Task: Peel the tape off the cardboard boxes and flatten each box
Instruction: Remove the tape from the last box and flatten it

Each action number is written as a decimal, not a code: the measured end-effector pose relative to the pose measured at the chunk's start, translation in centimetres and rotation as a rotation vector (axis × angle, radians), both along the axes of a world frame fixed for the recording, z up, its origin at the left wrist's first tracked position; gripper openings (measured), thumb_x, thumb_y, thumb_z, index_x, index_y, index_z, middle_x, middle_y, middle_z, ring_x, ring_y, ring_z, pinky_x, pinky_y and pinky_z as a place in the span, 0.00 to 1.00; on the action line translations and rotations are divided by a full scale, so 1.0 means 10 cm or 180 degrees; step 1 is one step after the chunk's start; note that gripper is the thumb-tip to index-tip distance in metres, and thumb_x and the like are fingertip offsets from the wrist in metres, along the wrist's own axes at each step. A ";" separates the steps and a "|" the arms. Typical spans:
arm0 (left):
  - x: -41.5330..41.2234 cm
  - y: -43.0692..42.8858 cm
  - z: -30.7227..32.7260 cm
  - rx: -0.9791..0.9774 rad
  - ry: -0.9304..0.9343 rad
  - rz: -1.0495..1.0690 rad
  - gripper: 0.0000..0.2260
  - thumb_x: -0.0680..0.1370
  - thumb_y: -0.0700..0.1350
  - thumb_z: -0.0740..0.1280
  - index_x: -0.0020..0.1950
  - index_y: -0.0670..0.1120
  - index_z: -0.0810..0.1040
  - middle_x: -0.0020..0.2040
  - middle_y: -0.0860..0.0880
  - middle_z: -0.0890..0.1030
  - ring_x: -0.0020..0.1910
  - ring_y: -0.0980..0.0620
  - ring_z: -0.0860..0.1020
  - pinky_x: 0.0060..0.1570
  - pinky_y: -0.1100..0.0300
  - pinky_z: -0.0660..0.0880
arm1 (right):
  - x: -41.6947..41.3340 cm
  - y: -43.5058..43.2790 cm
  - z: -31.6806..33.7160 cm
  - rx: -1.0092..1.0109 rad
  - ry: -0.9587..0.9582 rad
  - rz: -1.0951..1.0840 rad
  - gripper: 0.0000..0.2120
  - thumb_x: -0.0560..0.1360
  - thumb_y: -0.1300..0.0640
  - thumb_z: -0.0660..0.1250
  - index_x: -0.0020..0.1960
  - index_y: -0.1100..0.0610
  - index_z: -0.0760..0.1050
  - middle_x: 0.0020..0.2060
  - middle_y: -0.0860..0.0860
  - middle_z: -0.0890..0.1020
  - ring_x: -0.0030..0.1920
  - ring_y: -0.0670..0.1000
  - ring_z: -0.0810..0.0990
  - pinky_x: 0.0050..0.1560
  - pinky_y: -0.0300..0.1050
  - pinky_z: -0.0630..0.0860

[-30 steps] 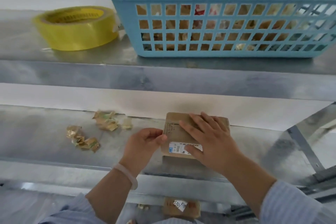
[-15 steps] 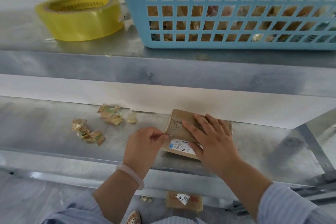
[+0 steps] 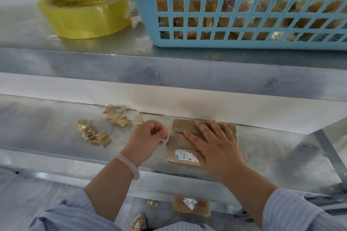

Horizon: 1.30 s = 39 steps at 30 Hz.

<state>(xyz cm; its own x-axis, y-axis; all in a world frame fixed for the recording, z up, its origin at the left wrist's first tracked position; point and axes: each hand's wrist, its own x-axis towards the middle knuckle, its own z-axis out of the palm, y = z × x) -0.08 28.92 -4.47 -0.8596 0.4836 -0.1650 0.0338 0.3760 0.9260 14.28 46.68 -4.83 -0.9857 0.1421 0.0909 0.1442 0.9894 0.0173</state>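
Observation:
A small brown cardboard box with a white barcode label lies on the lower metal shelf. My right hand presses flat on its top, fingers spread. Just left of the box, my left hand pinches a thin strip of clear tape that still runs to the box's left edge. Crumpled wads of peeled tape lie further left on the shelf.
On the upper shelf stand a yellow tape roll and a blue plastic basket filled with boxes and wrapping. Below the shelves, another cardboard box lies on the floor. A diagonal metal brace is at the right.
My left hand has drawn leftward away from the box, pulling the pinched tape strip off its edge. The right hand stays pressed on the box. The camera has tilted lower.

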 end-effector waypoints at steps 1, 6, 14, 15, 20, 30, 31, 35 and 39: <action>0.00 0.03 0.00 -0.0192 0.0371 0.0019 0.07 0.76 0.42 0.71 0.38 0.48 0.77 0.35 0.52 0.82 0.41 0.51 0.82 0.43 0.59 0.80 | 0.00 0.00 0.00 0.0010 -0.0008 -0.0008 0.27 0.74 0.41 0.66 0.73 0.39 0.67 0.71 0.51 0.72 0.70 0.61 0.69 0.69 0.67 0.64; 0.10 0.12 -0.04 -0.0593 0.2037 -0.0134 0.10 0.74 0.44 0.73 0.36 0.51 0.73 0.37 0.58 0.76 0.37 0.61 0.75 0.36 0.70 0.72 | 0.00 -0.01 -0.01 0.0011 0.0032 -0.0021 0.27 0.73 0.41 0.68 0.72 0.40 0.70 0.70 0.52 0.73 0.70 0.62 0.70 0.67 0.67 0.67; -0.18 -0.02 -0.10 0.0133 0.0193 -0.0575 0.09 0.74 0.46 0.73 0.52 0.56 0.78 0.45 0.53 0.85 0.48 0.56 0.82 0.49 0.60 0.79 | 0.01 -0.03 -0.03 -0.0048 0.0077 -0.0080 0.26 0.76 0.36 0.52 0.72 0.38 0.68 0.70 0.50 0.73 0.70 0.60 0.70 0.68 0.66 0.66; -0.22 -0.03 -0.10 0.0424 -0.0373 -0.0537 0.06 0.75 0.49 0.71 0.52 0.53 0.82 0.47 0.51 0.85 0.49 0.53 0.83 0.49 0.57 0.79 | 0.01 -0.03 -0.03 -0.0064 0.0059 -0.0091 0.26 0.77 0.36 0.52 0.72 0.38 0.68 0.71 0.49 0.72 0.71 0.60 0.69 0.69 0.66 0.66; -0.38 0.21 -0.13 0.0164 -0.1193 -0.0257 0.11 0.82 0.51 0.60 0.56 0.51 0.81 0.53 0.48 0.84 0.47 0.51 0.81 0.50 0.53 0.80 | 0.02 -0.03 -0.03 -0.0105 0.0075 -0.0103 0.25 0.77 0.35 0.51 0.72 0.37 0.67 0.71 0.49 0.73 0.71 0.59 0.70 0.69 0.66 0.65; -0.65 0.35 -0.05 -0.0024 -0.1686 -0.0718 0.07 0.80 0.40 0.66 0.52 0.37 0.81 0.45 0.42 0.84 0.42 0.50 0.83 0.42 0.59 0.80 | 0.06 0.00 -0.07 -0.0159 0.0185 -0.0025 0.24 0.77 0.35 0.55 0.72 0.36 0.66 0.71 0.48 0.72 0.72 0.59 0.68 0.70 0.66 0.65; -0.66 0.35 -0.07 -0.0157 -0.1599 -0.0823 0.07 0.79 0.39 0.67 0.52 0.37 0.81 0.46 0.42 0.84 0.43 0.49 0.83 0.43 0.59 0.80 | 0.06 0.00 -0.07 -0.0166 0.0204 -0.0013 0.24 0.77 0.35 0.55 0.72 0.36 0.66 0.71 0.48 0.72 0.72 0.59 0.68 0.70 0.65 0.65; -0.67 0.39 -0.10 -0.0720 -0.0971 -0.1092 0.04 0.79 0.37 0.67 0.49 0.40 0.81 0.47 0.41 0.84 0.44 0.50 0.84 0.44 0.61 0.81 | 0.08 0.01 -0.09 -0.0201 0.0300 0.0031 0.23 0.77 0.36 0.57 0.71 0.36 0.67 0.71 0.48 0.72 0.72 0.59 0.69 0.70 0.65 0.65; -0.66 0.40 -0.12 -0.0890 -0.0376 -0.1298 0.05 0.79 0.39 0.67 0.45 0.45 0.80 0.43 0.47 0.83 0.38 0.56 0.83 0.39 0.65 0.79 | 0.08 0.02 -0.12 -0.0174 0.0320 0.0080 0.23 0.77 0.36 0.57 0.71 0.37 0.68 0.71 0.48 0.72 0.72 0.59 0.68 0.70 0.65 0.64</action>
<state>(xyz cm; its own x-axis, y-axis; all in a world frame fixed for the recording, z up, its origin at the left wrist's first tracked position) -6.71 32.92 -5.71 -0.5776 0.6995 -0.4209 0.1306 0.5881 0.7982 15.07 46.86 -6.00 -0.9753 0.1250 0.1822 0.1178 0.9918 -0.0501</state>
